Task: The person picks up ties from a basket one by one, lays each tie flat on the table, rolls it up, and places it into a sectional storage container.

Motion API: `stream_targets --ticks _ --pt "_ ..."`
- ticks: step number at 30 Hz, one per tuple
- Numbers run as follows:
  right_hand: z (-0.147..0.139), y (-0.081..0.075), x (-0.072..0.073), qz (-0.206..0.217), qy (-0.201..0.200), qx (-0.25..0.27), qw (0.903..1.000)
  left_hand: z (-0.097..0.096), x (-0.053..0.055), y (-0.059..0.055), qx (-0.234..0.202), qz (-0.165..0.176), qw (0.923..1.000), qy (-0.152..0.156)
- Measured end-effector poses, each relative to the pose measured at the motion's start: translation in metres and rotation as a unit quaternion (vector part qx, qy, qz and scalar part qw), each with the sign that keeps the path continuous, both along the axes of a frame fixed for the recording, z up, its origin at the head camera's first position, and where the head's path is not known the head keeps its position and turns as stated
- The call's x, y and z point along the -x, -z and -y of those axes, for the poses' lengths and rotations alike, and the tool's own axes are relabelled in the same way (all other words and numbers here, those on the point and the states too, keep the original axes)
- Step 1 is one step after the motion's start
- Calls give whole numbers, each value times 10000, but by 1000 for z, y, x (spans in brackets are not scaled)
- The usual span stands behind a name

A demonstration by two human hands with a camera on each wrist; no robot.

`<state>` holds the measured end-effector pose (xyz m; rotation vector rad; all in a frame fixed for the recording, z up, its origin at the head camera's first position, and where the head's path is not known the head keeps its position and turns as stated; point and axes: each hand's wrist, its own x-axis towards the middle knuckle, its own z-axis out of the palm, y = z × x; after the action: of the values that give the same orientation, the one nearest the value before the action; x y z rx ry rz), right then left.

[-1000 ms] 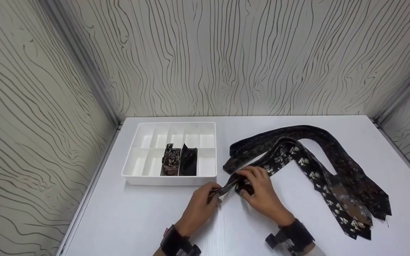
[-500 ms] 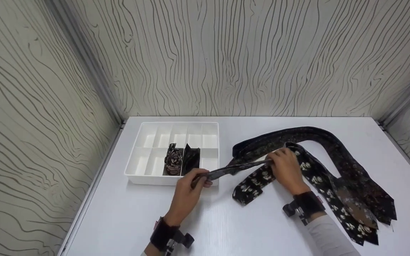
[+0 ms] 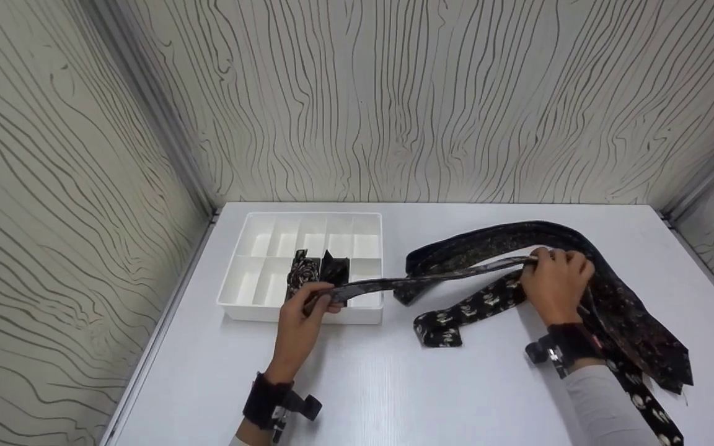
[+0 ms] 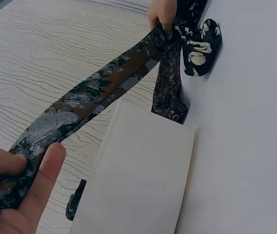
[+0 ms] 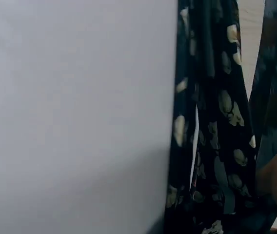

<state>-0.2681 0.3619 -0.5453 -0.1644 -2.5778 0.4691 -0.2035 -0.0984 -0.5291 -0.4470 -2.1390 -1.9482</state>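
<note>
A dark necktie with a grey and brown floral pattern [image 3: 422, 280] stretches between the two hands above the table. My left hand [image 3: 300, 325] pinches its end in front of the white divided box; in the left wrist view, thumb and finger hold the folded end [image 4: 11, 187]. My right hand [image 3: 556, 286] grips the tie farther along, at the right side of the table. Below it lies a black necktie with cream flowers [image 3: 484, 305], its near end folded over. Behind, a dark patterned necktie [image 3: 623, 303] curves across the table.
The white divided box [image 3: 307, 314] stands at the left back of the table [image 3: 382, 384]. Two of its front compartments hold a coiled dark patterned tie [image 3: 304, 271] and a folded black tie [image 3: 334, 270]. A wood-grain panel [image 3: 382, 124] rises behind.
The hands have moved apart, left hand leftward to the box and right hand rightward, drawing the floral tie out between them. The cream-flowered tie's near end came into view on the table.
</note>
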Motion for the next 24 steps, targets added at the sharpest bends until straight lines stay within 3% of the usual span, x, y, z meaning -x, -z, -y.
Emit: stream_targets --ticks 5,9,12,14,18,21,24 --pt "-18 -13 4 880 345 874 9917 3 2 1 90 166 9998 -113" --pt "-28 -19 5 1111 562 1523 9805 2 2 0 119 279 9995 -75" --pt "-35 -23 5 1390 721 2061 9659 1 1 0 128 345 9993 -2" --pt "-43 -25 5 1677 611 2353 9554 0 2 0 147 371 9992 13" --pt "-61 -29 3 2374 -92 2668 9340 3 2 1 188 424 9989 -41" --pt "-73 -25 -2 2337 -462 2653 9343 7 3 1 219 440 9987 -108" --pt "-80 -23 -6 1997 -524 2216 9530 11 3 1 164 434 9988 -163"
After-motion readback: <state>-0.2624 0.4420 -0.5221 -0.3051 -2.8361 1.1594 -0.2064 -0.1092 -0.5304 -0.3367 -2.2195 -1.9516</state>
